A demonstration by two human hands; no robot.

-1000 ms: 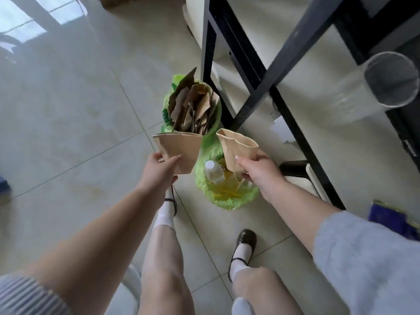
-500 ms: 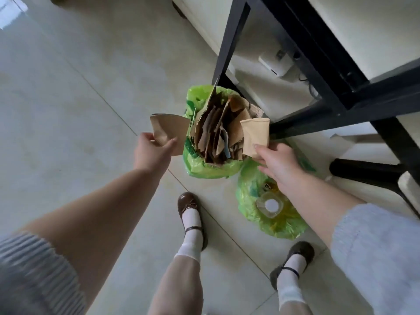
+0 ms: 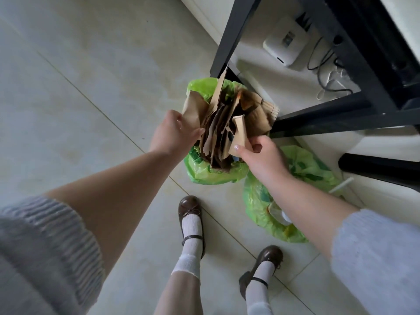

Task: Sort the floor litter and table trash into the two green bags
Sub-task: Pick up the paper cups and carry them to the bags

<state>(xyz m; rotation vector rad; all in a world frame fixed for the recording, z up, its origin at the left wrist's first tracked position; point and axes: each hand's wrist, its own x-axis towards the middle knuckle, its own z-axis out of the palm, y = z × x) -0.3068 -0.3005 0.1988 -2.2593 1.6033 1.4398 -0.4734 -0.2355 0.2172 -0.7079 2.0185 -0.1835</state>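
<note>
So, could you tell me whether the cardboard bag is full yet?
Full: cardboard stands packed upright, poking well above the bag rim.

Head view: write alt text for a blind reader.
Two bare hands, left and right, each push a flattened brown paper cup into a cardboard-stuffed green plastic bag beside a black table leg.

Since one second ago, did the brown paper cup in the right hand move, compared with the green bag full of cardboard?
Yes. The paper cup, pinched by the right hand, went from beside the other bag to the cardboard-filled green bag, where it now pokes in among the cardboard.
</note>
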